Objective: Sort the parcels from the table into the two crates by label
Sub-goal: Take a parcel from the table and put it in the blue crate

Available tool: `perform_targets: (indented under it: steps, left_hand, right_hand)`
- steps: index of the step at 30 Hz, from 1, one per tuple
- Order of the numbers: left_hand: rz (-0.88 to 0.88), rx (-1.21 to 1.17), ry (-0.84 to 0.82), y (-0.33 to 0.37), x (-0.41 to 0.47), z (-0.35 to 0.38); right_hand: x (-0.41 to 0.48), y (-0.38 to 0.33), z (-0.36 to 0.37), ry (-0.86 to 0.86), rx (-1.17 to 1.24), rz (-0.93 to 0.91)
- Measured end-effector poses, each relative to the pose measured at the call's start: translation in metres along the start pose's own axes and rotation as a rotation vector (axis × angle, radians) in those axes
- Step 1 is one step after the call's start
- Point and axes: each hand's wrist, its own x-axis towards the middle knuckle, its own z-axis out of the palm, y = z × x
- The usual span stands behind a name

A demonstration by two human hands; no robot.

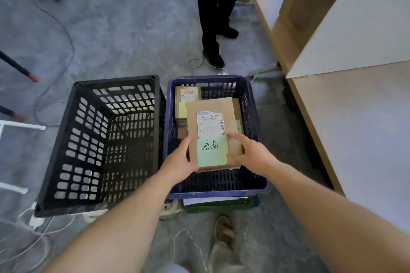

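Reaching forward and down, both forearms are extended. A black crate [66, 131] is noted at left on the grey floor [124, 35], just beside a blue crate [255, 104]. The left hand [177, 162] is curled on the left edge of a cardboard parcel [210, 108], and the right hand [250, 155] is clamped on its right edge. The parcel, bearing a green note [211, 150], is held inside the blue crate, over other parcels [188, 95]. A pale table [355, 128] is recorded at right.
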Motion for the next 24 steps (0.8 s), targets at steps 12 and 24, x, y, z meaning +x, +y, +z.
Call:
perform_targets:
  steps: [12,24]
  left_hand:
    - [-0.282,0.187,-0.203,-0.051,0.076,0.02]
    - [-0.436,0.451,-0.277,-0.1,0.128,0.058]
  right_hand:
    - [0.08,0.038,0.062,-0.248,-0.038,0.103]
    - [0.138,0.068,0.146,-0.301,-0.044,0.138]
